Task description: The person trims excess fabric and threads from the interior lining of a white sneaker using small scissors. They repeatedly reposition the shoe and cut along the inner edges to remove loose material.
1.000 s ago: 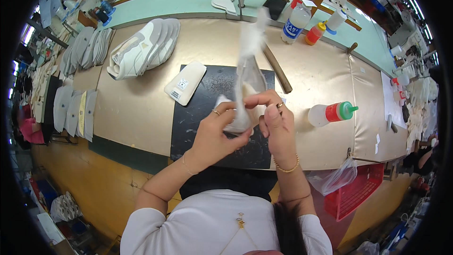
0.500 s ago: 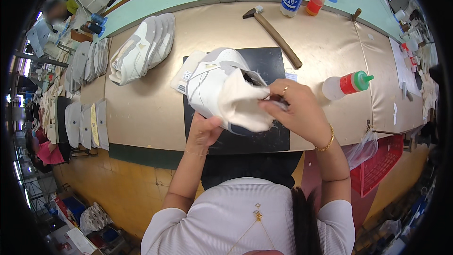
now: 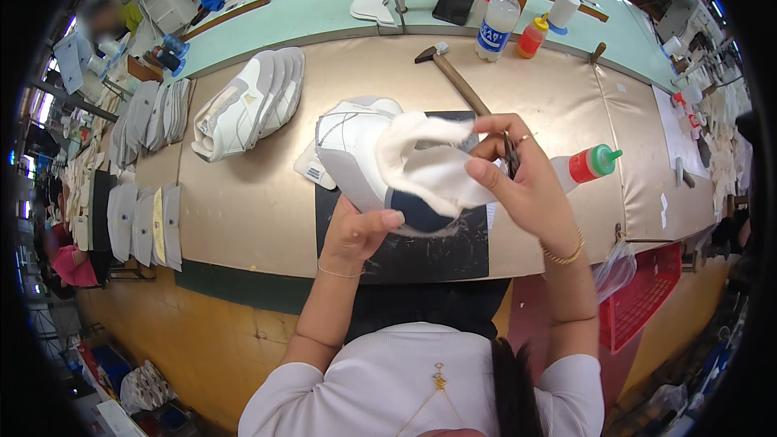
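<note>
My left hand [image 3: 356,235] grips a white and grey shoe upper [image 3: 354,146] from below, its thumb lying by the dark navy heel patch [image 3: 417,212]. The upper is raised and tilted over a black mat [image 3: 388,255], its cream lining [image 3: 413,142] folded out around the opening. At the lining's right side is my right hand [image 3: 522,182], fingers curled around a small dark metal tool [image 3: 511,154], which looks like thread snips. Its thumb reaches the lining's edge; whether it also pinches the cloth I cannot tell. A pale labelled piece [image 3: 310,168] lies partly hidden behind the upper.
Nested shoe uppers [image 3: 257,105] lie at the left, with stacked grey pieces [image 3: 146,222] nearer the edge. Beyond the mat is a hammer [image 3: 457,81]. A green-capped bottle [image 3: 591,163] stands behind my right hand; a red basket [image 3: 643,295] is below the table's right edge.
The upper has turned in my left hand, showing more of the navy heel and the lining's opening. My right hand has rotated upward, and the dark tool shows more plainly.
</note>
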`<state>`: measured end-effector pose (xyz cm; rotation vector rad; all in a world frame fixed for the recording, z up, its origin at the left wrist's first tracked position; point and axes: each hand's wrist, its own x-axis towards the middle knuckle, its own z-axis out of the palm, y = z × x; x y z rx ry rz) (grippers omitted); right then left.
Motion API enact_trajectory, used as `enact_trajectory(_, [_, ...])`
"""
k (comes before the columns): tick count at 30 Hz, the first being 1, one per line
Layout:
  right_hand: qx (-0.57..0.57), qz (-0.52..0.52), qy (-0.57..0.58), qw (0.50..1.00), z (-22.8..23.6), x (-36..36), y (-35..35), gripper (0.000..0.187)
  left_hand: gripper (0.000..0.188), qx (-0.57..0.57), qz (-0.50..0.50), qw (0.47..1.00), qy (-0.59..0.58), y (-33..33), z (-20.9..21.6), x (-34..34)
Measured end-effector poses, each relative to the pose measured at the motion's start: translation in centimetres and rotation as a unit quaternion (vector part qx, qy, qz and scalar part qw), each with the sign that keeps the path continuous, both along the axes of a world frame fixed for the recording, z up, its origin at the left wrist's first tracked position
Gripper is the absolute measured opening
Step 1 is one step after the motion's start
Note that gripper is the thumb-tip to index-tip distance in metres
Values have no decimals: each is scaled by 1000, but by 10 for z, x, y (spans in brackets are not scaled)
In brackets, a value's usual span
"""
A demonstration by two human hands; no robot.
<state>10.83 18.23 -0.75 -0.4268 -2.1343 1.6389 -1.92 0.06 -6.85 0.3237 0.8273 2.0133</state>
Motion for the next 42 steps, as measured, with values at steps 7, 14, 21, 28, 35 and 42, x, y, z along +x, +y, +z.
enact_trajectory(7, [-10,189,-211,959,14,-16,23,50,89,-2,-45,998,32,-15,-13,2])
enact_trajectory(14, [-147,152,-192,958,23,-18,10,34,89,4,-37,999,-8,-17,-8,4])
enact_trajectory(21, [106,17,44,993,23,-5,-17,18,76,-8,52,999,7,-5,28,13])
enact_trajectory(28, [103,-23,170,980,21,-5,-22,15,57,-68,141,973,170,8,45,7])
enact_trajectory(35, [110,-30,180,977,32,-10,-23,15,58,-93,175,949,245,18,50,-2])
enact_trajectory(42, [233,-33,162,958,17,-23,-15,11,70,37,-42,988,-142,8,21,14])
